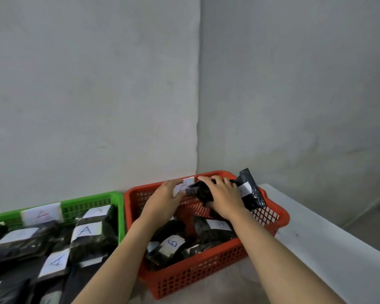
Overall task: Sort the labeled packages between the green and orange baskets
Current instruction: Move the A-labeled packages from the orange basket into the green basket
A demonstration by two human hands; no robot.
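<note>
An orange basket [206, 273] stands at centre right, with several black packages bearing white "B" labels [172, 243] inside. Left of it is a green basket [115, 197], tagged "A" [42, 213] on its far wall and full of black packages labelled "A" [86, 230]. Both my hands reach to the orange basket's far wall. My right hand [223, 197] presses down on a black package [201, 191] there. My left hand [165, 201] touches that package's end beside the basket's white "B" tag [185, 184]. Another black labelled package [250, 189] leans upright against the far right corner.
The baskets sit on a grey surface pushed into a corner of pale grey walls. A white ledge [329, 233] runs along the right side past the orange basket. More black packages fill the lower left corner [9, 290].
</note>
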